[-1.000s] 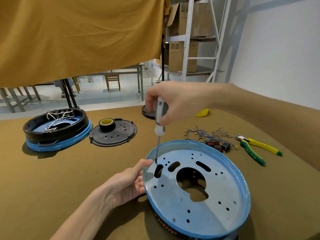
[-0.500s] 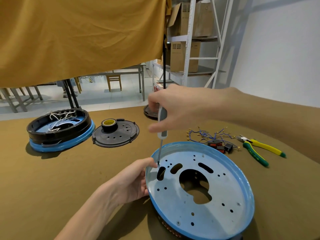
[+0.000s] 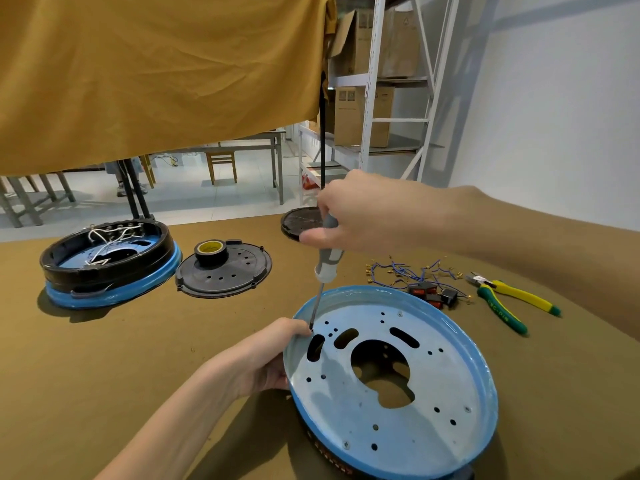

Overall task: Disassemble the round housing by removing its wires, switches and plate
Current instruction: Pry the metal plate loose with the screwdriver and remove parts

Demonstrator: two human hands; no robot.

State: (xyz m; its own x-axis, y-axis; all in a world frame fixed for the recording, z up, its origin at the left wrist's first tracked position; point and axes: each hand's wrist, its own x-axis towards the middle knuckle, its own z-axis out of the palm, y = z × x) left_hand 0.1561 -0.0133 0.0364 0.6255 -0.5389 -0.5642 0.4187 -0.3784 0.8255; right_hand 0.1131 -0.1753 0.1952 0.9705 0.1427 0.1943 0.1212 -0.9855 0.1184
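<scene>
A round housing with a blue rim [image 3: 478, 344] lies near me on the brown table, its pale metal plate [image 3: 446, 382] facing up with several holes and slots. My left hand [image 3: 263, 358] grips the housing's left rim, thumb on top. My right hand [image 3: 360, 213] holds a grey and white screwdriver [image 3: 329, 254] upright; its tip sits on the plate near the left rim, just beside my left thumb. Loose blue wires [image 3: 408, 271] and black switches [image 3: 433, 294] lie on the table behind the housing.
A second black and blue housing [image 3: 107, 265] with white wires inside stands at the far left. Beside it lies a black disc [image 3: 225, 271] carrying a tape roll [image 3: 210, 251]. Yellow-green pliers [image 3: 509, 303] lie at the right. Another dark disc [image 3: 298, 221] sits at the table's far edge.
The view has shifted slightly; my right hand's fingers have moved round the screwdriver handle while its tip stays at the same spot on the plate. My left hand keeps its hold on the rim.
</scene>
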